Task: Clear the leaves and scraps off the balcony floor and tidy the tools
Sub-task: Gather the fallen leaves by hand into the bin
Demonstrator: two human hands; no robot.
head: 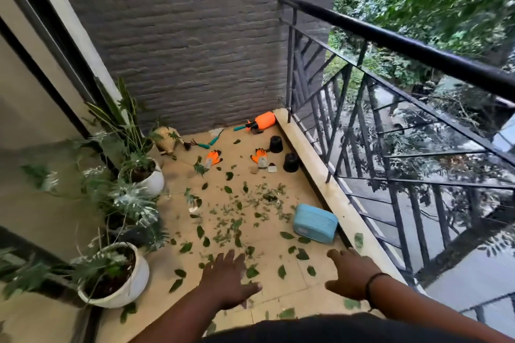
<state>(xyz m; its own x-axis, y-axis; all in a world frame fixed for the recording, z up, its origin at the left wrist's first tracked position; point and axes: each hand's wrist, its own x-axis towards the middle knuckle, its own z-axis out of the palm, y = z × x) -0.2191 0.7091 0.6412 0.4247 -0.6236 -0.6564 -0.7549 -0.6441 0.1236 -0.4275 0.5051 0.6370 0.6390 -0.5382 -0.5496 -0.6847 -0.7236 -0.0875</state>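
Head view, looking down along a narrow balcony. Floor [278,284] is pale beige tile, littered with green leaves [231,228] from the near edge to about the middle; thickest patch is a heap of small clippings [267,196] mid-floor. A grey brick wall [195,36] closes the far end. Black metal railing [390,108] runs down the right side above a low pale kerb [328,175], with trees and a wet surface beyond.

Left side: a row of potted plants. Near white pot [122,284], a second white pot [152,178] further back, dark foliage between them, tall striped leaves behind.

Far end, tools lying loose:
- orange sprayer bottle [263,121] on its side in the corner by the wall
- teal-handled hand tools [210,140] near the wall foot
- two orange gloves, one [213,159] left, one [259,157] right, well apart
- two black pots [282,153] upturned just beside the kerb
- small paper scraps [271,167] near the right glove

A light blue basket [315,223] lies tipped on its side against the kerb, leaves around it.

Hands: both reach forward over the near floor, palms down, fingers spread and loose, holding nothing. Left hand [227,277] hovers above scattered leaves; right hand [351,273] is apart from it, nearer the kerb, dark band on the wrist. Cannot tell whether either touches the tile.
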